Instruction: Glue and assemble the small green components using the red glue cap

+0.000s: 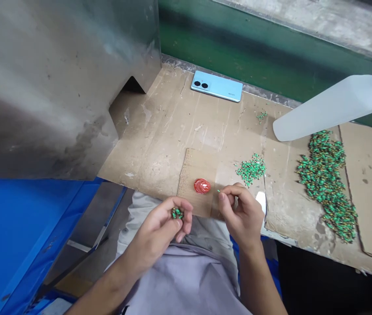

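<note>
My left hand (161, 227) is curled around a cluster of small green pieces (177, 213), held near the table's front edge. Between thumb and forefinger, my right hand (243, 212) pinches one tiny green piece (219, 190). Left of those fingertips, a glossy red round blob (202, 186) sits on a small cardboard piece (192, 164); I cannot tell whether it is paste or a dish of it. A loose pile of small green pieces (251, 169) lies just beyond my right hand. Farther right spreads a larger pile of green pieces with gold-coloured parts (328, 188).
A light blue phone (217, 86) lies at the back of the cardboard-covered table (153, 144). On the right stands a white plastic bottle (330, 107) with a blue top. A large metal housing (57, 87) walls off the left, above a blue surface (18, 232).
</note>
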`<state>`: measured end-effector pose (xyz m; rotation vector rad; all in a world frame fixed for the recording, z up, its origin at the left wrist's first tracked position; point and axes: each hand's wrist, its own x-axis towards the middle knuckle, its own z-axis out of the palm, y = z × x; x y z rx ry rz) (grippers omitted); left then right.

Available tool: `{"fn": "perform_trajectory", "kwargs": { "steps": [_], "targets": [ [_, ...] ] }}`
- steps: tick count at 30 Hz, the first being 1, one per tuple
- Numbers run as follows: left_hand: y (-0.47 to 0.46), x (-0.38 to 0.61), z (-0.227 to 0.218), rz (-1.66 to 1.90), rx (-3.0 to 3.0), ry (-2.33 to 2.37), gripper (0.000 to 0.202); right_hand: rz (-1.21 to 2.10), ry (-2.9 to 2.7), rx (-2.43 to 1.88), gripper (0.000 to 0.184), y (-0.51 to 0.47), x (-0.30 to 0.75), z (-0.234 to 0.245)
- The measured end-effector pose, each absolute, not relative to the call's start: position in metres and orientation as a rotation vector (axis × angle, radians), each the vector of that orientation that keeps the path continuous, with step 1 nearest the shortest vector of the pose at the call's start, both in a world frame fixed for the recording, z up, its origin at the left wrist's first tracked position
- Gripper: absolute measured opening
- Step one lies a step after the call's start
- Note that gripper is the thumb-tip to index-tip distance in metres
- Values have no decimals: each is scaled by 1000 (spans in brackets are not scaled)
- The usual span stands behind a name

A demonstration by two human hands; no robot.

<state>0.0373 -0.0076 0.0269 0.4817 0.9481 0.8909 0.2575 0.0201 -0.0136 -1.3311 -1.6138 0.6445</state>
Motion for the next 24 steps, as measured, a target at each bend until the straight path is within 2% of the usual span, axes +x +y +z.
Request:
{"fn": "perform_trajectory", "kwargs": {
  "steps": [8,24],
  "targets": [
    [-3,29,30,861,324,960,30,702,-1671,-1405,14,27,256,-14],
    [-2,31,30,907,368,915,25,672,-1762,-1386,15,29,254,-11]
  ]
}}
